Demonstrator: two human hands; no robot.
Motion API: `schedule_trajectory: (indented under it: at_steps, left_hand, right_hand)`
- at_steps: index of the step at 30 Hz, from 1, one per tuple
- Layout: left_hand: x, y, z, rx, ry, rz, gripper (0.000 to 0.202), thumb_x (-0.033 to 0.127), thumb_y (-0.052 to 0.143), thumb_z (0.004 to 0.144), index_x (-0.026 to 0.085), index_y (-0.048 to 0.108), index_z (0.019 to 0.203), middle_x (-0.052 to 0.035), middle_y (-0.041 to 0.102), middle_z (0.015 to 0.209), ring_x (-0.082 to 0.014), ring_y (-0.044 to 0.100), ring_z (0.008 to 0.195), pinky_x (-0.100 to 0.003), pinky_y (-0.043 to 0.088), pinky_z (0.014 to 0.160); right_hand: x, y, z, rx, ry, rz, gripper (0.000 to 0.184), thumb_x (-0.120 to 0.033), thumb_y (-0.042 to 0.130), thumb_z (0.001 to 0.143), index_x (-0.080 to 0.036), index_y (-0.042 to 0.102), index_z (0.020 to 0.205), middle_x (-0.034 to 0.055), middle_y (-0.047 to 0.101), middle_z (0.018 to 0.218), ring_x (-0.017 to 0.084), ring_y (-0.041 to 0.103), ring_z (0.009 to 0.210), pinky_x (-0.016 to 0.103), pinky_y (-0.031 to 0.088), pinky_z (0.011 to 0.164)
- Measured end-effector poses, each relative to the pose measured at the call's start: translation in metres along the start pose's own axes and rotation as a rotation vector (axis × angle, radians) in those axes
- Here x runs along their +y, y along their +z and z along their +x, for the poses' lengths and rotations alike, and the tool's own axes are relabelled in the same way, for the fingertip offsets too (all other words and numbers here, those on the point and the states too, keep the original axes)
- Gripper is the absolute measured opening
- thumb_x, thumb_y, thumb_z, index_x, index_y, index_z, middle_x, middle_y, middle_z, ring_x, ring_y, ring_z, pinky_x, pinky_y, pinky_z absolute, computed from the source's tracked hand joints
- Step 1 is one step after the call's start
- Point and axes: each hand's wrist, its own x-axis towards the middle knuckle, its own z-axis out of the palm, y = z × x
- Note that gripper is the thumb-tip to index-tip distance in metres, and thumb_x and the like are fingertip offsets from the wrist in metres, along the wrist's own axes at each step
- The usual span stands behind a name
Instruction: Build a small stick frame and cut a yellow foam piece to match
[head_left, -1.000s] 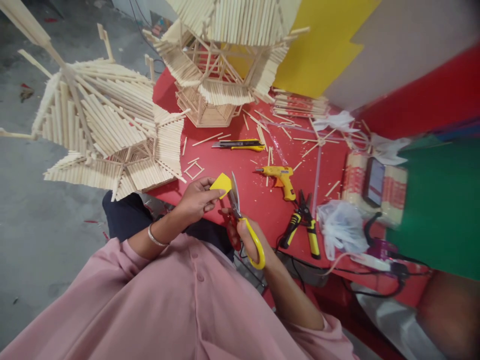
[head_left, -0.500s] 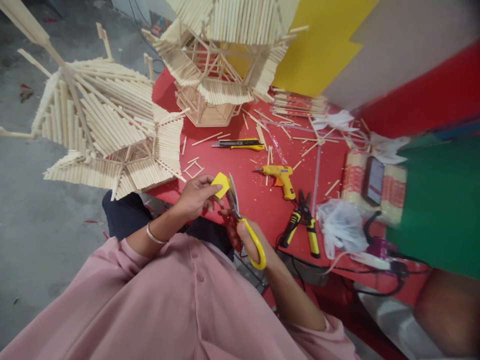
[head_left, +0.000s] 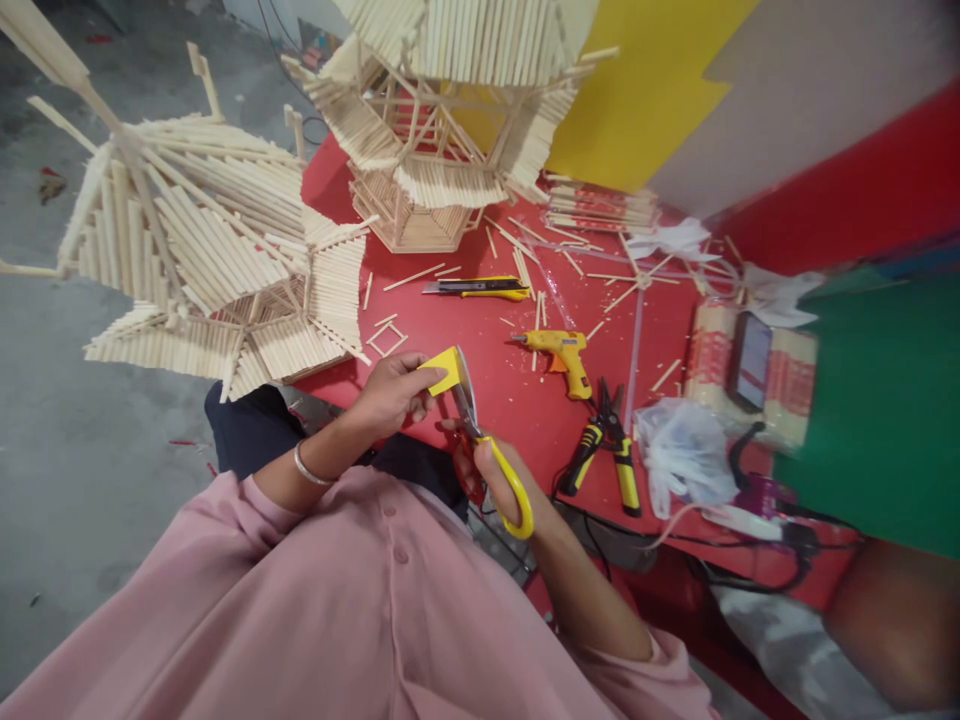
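My left hand (head_left: 395, 392) pinches a small piece of yellow paper (head_left: 444, 370) between thumb and fingers, above the near edge of the red table (head_left: 491, 355). In my right hand (head_left: 499, 480) is a pair of scissors with yellow handles (head_left: 517, 495). The blades point up and away from me, and they lie at the right edge of the paper. Whether they are cutting into it I cannot tell. My right fingers are partly hidden behind the scissors and the hand itself.
Two stick-built pagoda models (head_left: 225, 230) stand at the left and back. A utility knife (head_left: 480, 288), a yellow glue gun (head_left: 559, 352) and pliers (head_left: 604, 450) lie on the table. Loose sticks, a plastic bag (head_left: 682, 450), a phone (head_left: 750, 360) and cables are at the right.
The yellow paper has turned in my left hand, and its outline now looks more rectangular. The scissor blades have shifted slightly; their handles stay nearly where they were.
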Motion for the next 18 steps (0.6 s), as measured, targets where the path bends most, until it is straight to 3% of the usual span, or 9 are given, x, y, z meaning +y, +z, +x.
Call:
schedule_trajectory:
  at_steps: [10,18]
  left_hand:
    - [0.0018,-0.0017,0.0046,-0.028,0.027,0.033,0.023,0.028,0.075,0.074,0.016,0.055,0.07,0.0015,0.064,0.053,-0.0089,0.053,0.033,-0.018,0.041,0.034]
    - [0.0028,-0.001,0.0051,-0.029,0.021,0.036,0.024,0.027,0.075,0.076,0.015,0.055,0.07,-0.0006,0.065,0.056,-0.0096,0.056,0.037,-0.018,0.046,0.037]
  right_hand:
    - [-0.0026,-0.0001,-0.0006,-0.029,0.007,0.105,0.072,-0.076,0.039,0.091,-0.016,0.058,0.125,-0.0035,0.046,0.061,0.013,0.041,0.051,0.029,0.037,0.048]
    - [0.001,-0.0023,-0.0009,-0.04,0.005,0.054,0.071,-0.076,0.037,0.091,-0.016,0.057,0.122,-0.0031,0.046,0.063,0.013,0.042,0.053,0.028,0.037,0.049]
